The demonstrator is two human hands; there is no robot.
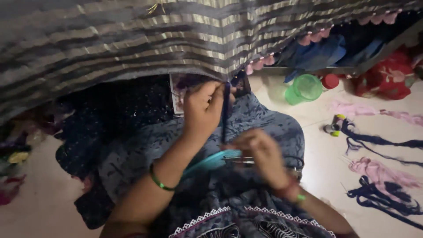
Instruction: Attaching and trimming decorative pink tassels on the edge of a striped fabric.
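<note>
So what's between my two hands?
A taut dark blue thread bundle runs from the left hand down to the right hand, in the head view.

Pale tiled floor point(326, 154). On it at right: green plastic container point(304, 88) beside a red lid point(330, 80), small thread spool point(332, 128), pink thread bundles point(379, 169), dark blue thread bundles point(383, 196). Red patterned cloth point(390, 77) at far right. Mixed cloth scraps point(13, 176) at left edge.

The left hand point(202, 108) is raised, fingers curled and pinched together at the top, forearm slanting up from lower left. The right hand point(261, 155) sits lower, blurred, fingers bent in a pinch, its forearm entering from lower right.
</note>
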